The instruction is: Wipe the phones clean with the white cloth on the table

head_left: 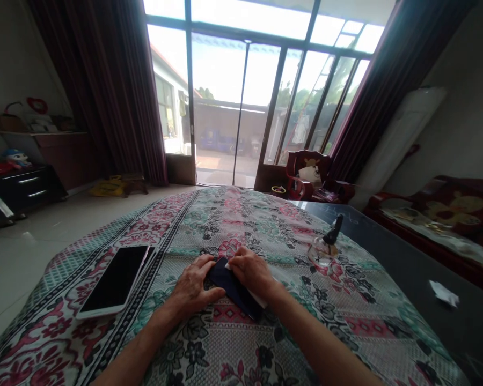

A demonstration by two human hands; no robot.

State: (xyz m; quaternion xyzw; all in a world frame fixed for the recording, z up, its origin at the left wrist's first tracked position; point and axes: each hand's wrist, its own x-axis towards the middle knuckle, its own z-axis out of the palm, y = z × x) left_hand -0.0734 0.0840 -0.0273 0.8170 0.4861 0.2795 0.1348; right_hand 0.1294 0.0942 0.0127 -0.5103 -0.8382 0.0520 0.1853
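The phone (pixel 230 284) between the left fingers (pixel 204 260) and right fingers (pixel 239 260) is dark blue. The scrap (pixel 227 266) in the right fingers is white. Under them, the cloth (pixel 173 351) is pale with pink, green and black flowers. Left of the fingers, the tablet (pixel 115 280) is black with white edges. Right of them, the bottle (pixel 322 252) is clear with a black top (pixel 333 230).

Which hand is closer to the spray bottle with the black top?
Right. The right hand is over the dark flat device, with the bottle out to its right; the left hand is at the device's left side, farther away.
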